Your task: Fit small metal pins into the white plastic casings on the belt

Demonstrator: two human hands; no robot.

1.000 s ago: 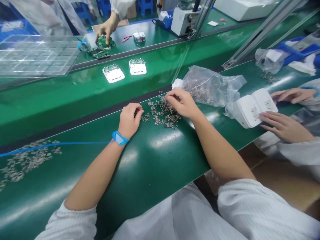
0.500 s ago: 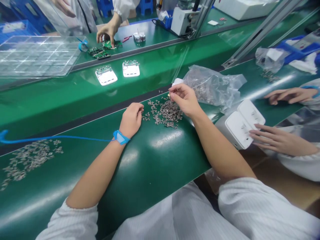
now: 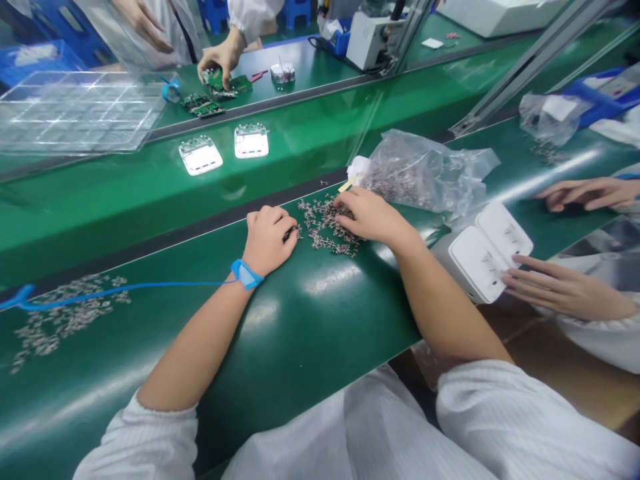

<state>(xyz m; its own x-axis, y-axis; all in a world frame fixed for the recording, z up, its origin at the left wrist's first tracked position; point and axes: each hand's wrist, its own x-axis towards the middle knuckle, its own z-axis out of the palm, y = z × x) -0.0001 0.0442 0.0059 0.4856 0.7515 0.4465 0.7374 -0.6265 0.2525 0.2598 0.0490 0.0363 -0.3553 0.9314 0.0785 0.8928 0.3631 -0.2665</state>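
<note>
picking through a heap looks like the step in hand. the pile of small metal parts (image 3: 325,227), spiky and grey, lies at twelve o'clock on the smooth green surface (image 3: 300,333), with a crinkled clear plastic bag (image 3: 425,170) just beyond it at one o'clock. the right hand (image 3: 371,215) presses fingers-down on the pile, nearly closed, and the left hand (image 3: 269,240) rests curled at its edge. i cannot tell whether either holds a piece. lifting one out would seem to call for a fingertip pinch.
</note>
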